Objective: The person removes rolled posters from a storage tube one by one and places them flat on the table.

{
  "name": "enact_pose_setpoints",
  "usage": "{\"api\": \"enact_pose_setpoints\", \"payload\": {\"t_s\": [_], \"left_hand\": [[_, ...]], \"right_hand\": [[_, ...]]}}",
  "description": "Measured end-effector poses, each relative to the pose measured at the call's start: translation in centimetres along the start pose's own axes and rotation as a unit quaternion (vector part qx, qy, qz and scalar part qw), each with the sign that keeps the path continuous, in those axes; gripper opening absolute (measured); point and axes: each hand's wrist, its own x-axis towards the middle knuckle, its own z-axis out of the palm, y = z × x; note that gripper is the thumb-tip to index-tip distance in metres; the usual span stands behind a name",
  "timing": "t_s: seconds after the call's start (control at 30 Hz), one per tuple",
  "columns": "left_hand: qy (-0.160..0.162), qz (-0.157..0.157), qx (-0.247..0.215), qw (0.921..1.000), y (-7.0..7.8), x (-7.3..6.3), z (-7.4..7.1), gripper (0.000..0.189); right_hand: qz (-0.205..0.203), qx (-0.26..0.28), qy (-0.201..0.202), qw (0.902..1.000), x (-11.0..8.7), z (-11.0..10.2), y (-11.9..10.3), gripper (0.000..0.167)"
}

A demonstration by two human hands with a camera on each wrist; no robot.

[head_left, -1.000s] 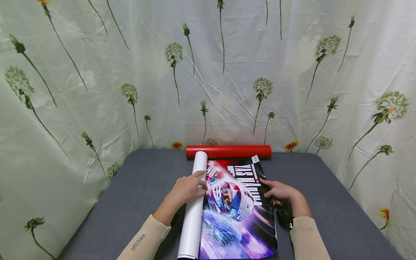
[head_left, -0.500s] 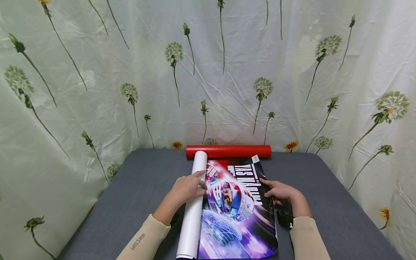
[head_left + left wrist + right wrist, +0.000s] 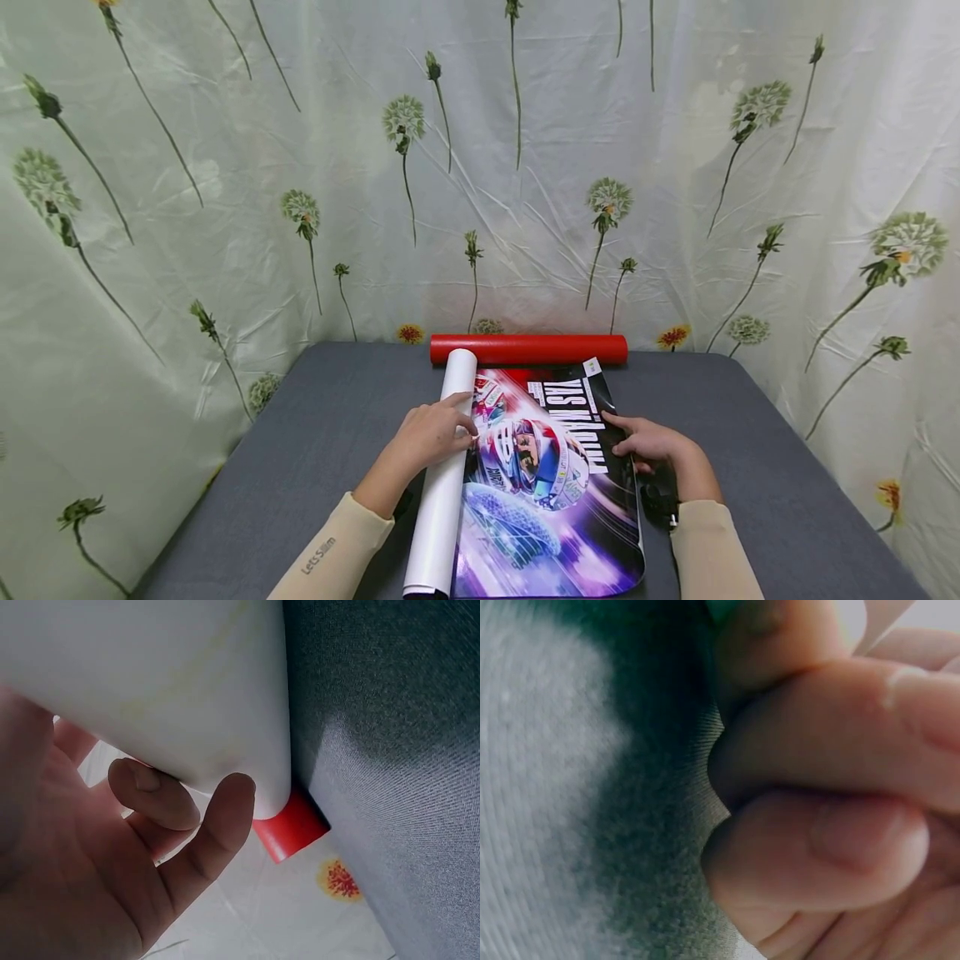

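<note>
A glossy racing poster [image 3: 525,542] lies partly unrolled on the table, its printed side up with a helmeted driver and large white lettering. Its left part is still wound into a white roll [image 3: 438,521]. My left hand [image 3: 433,433] curves over the roll at about mid-length. In the left wrist view, bent fingers [image 3: 229,814] lie against the white surface of the roll [image 3: 187,682]. At the right, my right hand [image 3: 660,446] pinches the poster's dark edge. The right wrist view shows its curled fingers [image 3: 817,847] close above the cloth; the poster is mostly hidden there.
A red tube [image 3: 528,349] lies crosswise at the back of the table, just beyond the poster's far end. Dark grey cloth [image 3: 330,417] covers the table. A flower-patterned curtain [image 3: 525,208] hangs behind. Something black [image 3: 660,504] sits under the right wrist.
The near end of the white roll has shifted slightly left, baring a little more of the print. Both hands stay almost where they were.
</note>
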Motion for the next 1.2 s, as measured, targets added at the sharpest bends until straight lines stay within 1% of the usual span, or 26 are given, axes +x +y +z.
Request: {"api": "enact_pose_setpoints", "payload": {"t_s": [0.27,0.47,0.6,0.73,0.83,0.9,1.07,1.2], "left_hand": [[-0.003,-0.003,-0.003,1.0000,-0.24,-0.03,-0.16,0.019],[-0.007,-0.003,-0.005,1.0000,-0.30,-0.01,-0.43,0.013],[-0.008,-0.004,-0.003,1.0000,-0.27,-0.07,-0.56,0.015],[-0.009,-0.012,-0.011,0.9998,-0.37,-0.13,-0.53,0.016],[-0.008,-0.014,-0.015,0.9998,-0.51,-0.14,-0.48,0.012],[-0.008,-0.012,-0.013,0.9998,-0.58,-0.13,-0.48,0.009],[-0.010,-0.011,-0.003,0.9999,-0.59,-0.26,-0.55,0.013],[-0.009,-0.013,-0.001,0.9999,-0.60,-0.22,-0.57,0.012]], "right_hand": [[-0.007,0.001,-0.004,1.0000,-0.22,0.09,0.11,0.079],[-0.007,0.001,-0.008,0.9999,-0.45,-0.23,0.02,0.079],[-0.003,0.002,-0.005,1.0000,-0.60,-0.31,0.08,0.079],[0.000,0.000,-0.001,1.0000,-0.70,-0.30,0.12,0.078],[-0.002,-0.002,-0.002,1.0000,-0.76,-0.29,0.21,0.078],[-0.004,-0.004,-0.003,1.0000,-0.78,-0.31,0.23,0.078],[0.002,-0.002,0.001,1.0000,-0.80,-0.32,0.14,0.078],[0.002,-0.004,0.000,1.0000,-0.83,-0.40,0.19,0.077]]}}
